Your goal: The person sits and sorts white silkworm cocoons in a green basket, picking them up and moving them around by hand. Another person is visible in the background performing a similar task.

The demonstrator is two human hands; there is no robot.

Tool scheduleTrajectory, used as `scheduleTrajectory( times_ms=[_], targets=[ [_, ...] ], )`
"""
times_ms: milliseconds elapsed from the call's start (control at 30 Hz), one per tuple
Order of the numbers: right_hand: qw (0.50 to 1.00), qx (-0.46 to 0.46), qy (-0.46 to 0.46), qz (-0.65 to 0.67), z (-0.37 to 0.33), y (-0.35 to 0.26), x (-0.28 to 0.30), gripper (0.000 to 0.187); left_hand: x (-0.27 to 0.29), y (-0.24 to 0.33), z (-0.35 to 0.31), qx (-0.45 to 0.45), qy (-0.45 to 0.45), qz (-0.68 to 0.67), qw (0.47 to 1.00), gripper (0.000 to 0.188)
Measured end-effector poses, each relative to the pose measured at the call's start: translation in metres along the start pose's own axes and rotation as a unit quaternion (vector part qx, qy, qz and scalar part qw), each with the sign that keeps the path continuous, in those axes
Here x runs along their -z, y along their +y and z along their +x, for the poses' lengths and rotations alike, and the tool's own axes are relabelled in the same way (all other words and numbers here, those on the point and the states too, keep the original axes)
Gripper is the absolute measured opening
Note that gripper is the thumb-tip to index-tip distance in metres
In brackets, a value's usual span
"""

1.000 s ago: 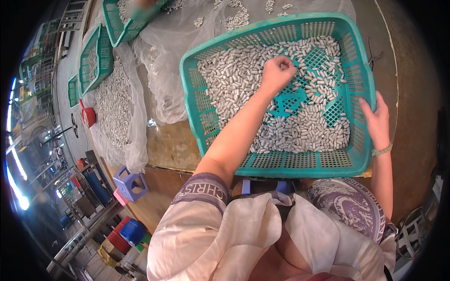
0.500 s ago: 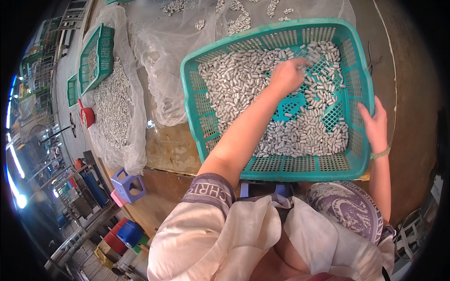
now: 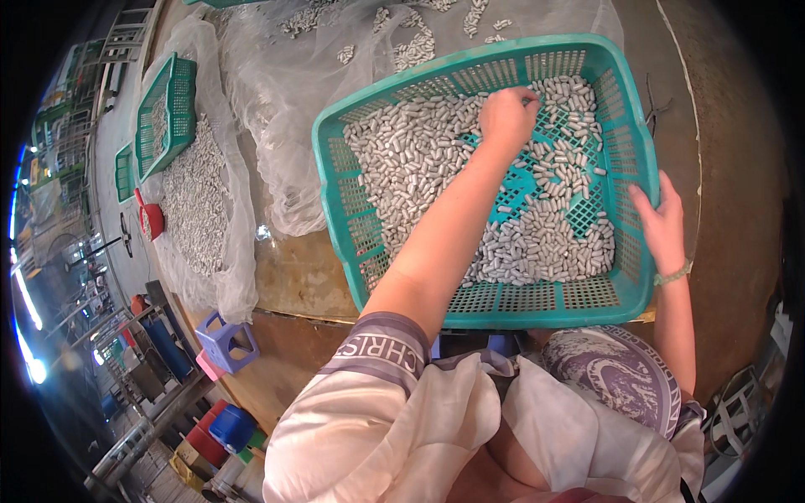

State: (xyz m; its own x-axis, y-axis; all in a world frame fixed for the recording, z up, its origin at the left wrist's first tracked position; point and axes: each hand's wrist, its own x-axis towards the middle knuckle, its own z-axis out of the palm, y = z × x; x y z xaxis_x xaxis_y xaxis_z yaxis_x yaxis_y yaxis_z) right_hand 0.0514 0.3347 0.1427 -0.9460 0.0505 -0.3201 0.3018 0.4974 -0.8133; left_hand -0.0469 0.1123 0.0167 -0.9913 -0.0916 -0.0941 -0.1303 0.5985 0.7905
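Stubby grey cylinders (image 3: pixel 411 147) in latticed plastic basket (image 3: pixel 537 318)

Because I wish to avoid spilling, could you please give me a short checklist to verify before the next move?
1. Right hand steadies the basket: ok, it is at the right rim.
2. Left hand inside the basket: ok.
3. Left fingers empty: cannot tell, they are curled and partly hidden.
4. Silvery pieces spread evenly: not ok, crowded at left, with bare lattice at right.
5. Basket base fully on the table: cannot tell, the basket hides the edge there.
6. Red scoop apart from the basket: ok.
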Motion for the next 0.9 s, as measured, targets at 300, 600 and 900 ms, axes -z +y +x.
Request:
scheduleTrajectory(
  times_ms=[300, 600, 900],
  targets=[
    [0.999, 0.018, 0.021, 0.016, -0.001, -0.001, -0.003, 0.023, -0.02, 0.01, -0.005, 0.02, 0.007, 0.02, 1.0, 0.014],
    [0.999, 0.024, 0.028, 0.014, -0.001, -0.002, -0.003, 0.023, -0.013, 0.002, 0.004, 0.064, -0.034, -0.15, 0.986, 0.018],
    [0.999, 0.023, 0.023, -0.007, 0.0, -0.001, -0.002, 0.022, -0.015, 0.009, 0.0, 0.007, -0.016, -0.012, 1.0, 0.017]
  ],
)
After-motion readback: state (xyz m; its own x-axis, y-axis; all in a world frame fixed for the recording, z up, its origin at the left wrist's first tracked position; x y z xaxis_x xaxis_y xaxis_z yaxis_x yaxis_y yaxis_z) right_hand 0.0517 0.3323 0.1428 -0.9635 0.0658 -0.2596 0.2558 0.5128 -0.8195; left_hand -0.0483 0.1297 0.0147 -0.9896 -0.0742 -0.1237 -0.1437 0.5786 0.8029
